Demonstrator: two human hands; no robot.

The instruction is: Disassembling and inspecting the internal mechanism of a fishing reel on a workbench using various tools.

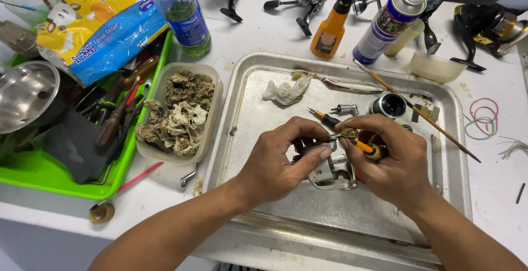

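My left hand (278, 158) grips a silver fishing-reel body (330, 169) over a metal tray (247, 117). My right hand (388, 164) holds a small brass gear (349, 133) between thumb and forefinger, right above the reel body, with a yellow-and-black screwdriver (330, 120) tucked through its fingers. Both hands meet over the tray's middle. Part of the reel body is hidden by my fingers.
The tray also holds a crumpled tissue (285, 90), a small black spool (389, 105), a metal part (345, 109) and a thin brush (418, 114). A tub of dirty rags (179, 111), green tool tray (33, 175), spray can (388, 21), orange bottle (330, 26) and several reels lie around.
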